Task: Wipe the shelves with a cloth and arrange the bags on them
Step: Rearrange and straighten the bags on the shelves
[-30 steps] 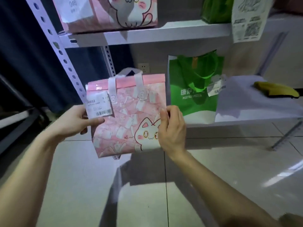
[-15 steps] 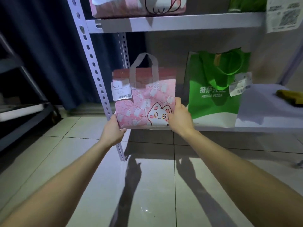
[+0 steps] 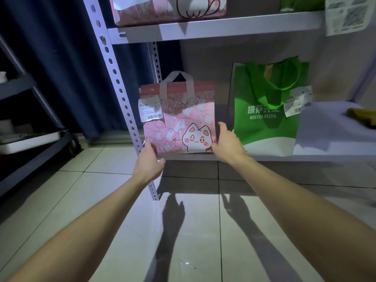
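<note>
View from a head-worn camera, looking down two bare forearms at a metal shelving unit above a pale tiled floor (image 3: 183, 231).

Far to the left of the left hand stand a dark rack (image 3: 30, 139) and a dark blue curtain (image 3: 50, 58). A perforated upright post (image 3: 118, 88) slants down behind the left hand.

The left hand (image 3: 149, 165) reaches the lower left corner of a pink bag (image 3: 179, 123). Its fingertips meet that corner and its thumb is spread out below the shelf edge, off the bag. It is not clear whether the fingers grip the bag.

The pink bag stands upright between the two hands, at the left end of the lower shelf (image 3: 335, 139). It has a cartoon white cat on the front, pale handles and a white label (image 3: 150, 111) near its upper left corner.

The right hand (image 3: 227, 146) lies against the bag's right edge with its fingers extended upward and the thumb at the bag's lower right corner. It is flat and not curled round anything.

Above both hands, an upper shelf (image 3: 213, 27) carries another pink cat bag (image 3: 168, 9).

Right of the right hand, apart from the pink bag, a green bag (image 3: 266, 110) printed MISTER PIZZA stands on the same lower shelf with a paper tag (image 3: 298, 100) hanging from it. Further right, a yellow cloth (image 3: 364, 116) lies on the shelf. A printed sheet (image 3: 345, 15) hangs at the top right.
</note>
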Tool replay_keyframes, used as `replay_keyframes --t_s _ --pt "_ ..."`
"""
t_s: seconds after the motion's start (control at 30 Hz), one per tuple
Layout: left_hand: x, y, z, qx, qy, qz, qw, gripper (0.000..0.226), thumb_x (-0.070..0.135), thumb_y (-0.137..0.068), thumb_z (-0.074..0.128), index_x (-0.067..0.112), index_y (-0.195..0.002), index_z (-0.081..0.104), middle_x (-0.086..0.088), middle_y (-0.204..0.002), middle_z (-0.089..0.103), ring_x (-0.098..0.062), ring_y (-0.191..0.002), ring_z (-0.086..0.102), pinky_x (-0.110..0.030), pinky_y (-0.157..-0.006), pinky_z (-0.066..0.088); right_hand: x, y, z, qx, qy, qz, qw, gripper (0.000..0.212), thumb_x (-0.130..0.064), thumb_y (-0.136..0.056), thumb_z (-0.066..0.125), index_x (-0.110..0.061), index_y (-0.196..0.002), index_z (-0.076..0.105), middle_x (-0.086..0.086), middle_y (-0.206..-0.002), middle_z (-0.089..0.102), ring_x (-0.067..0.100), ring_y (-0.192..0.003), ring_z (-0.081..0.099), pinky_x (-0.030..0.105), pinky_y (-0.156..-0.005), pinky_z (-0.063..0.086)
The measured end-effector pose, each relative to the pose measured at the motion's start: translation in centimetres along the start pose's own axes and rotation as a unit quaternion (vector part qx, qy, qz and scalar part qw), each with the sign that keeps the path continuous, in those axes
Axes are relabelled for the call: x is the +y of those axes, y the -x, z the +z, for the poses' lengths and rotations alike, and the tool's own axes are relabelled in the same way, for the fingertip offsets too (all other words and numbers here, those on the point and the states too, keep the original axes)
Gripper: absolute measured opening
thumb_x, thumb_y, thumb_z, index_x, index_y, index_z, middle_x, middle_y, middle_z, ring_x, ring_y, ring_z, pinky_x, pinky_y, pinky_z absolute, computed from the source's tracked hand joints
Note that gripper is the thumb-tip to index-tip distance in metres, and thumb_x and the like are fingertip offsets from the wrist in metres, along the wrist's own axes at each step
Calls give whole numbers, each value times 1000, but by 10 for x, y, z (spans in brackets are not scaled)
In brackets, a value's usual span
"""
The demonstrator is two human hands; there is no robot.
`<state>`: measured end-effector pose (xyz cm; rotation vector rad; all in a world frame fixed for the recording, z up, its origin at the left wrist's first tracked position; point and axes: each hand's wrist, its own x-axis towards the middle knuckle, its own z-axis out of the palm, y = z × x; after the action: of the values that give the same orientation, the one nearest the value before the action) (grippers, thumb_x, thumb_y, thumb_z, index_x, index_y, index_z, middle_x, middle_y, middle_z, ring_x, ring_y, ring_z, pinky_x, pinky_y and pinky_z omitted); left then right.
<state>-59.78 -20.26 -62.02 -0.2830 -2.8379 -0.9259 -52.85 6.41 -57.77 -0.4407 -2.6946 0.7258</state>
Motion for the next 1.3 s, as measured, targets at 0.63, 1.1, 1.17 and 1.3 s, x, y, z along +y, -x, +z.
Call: replay_keyframes --t_s 0.63,1.1,1.17,1.3 --pt "124 18 48 -109 89 167 976 33 19 -98 71 19 -130 65 3 -114 74 -13 -98 73 -42 -98 61 84 27 -100 54 119 -16 991 41 -48 -91 62 -15 -66 62 -2 -57 60 18 -55 58 29 -50 45" --pt "216 47 123 -139 117 90 979 82 17 -91 70 16 -159 24 -1 -128 64 -29 -117 65 -27 -91 45 193 15 -115 26 -106 107 988 33 -27 -102 69 -18 -133 67 1 -113 74 28 -104 70 37 -88 57" --pt "219 47 124 -148 116 103 977 86 15 -92 70 17 -162 21 6 -125 58 -25 -120 63 -22 -91 40 200 15 -119 43 -89 120 988 24 -18 -103 61 -18 -125 69 2 -106 74 29 -98 69 36 -82 55" --pt "229 51 137 -182 117 122 969 90 12 -93 70 16 -165 17 -2 -139 63 -27 -125 63 -28 -99 46 227 22 -136 42 -74 133 987 29 -14 -101 58 -22 -126 68 0 -104 73 25 -89 64 31 -77 49"
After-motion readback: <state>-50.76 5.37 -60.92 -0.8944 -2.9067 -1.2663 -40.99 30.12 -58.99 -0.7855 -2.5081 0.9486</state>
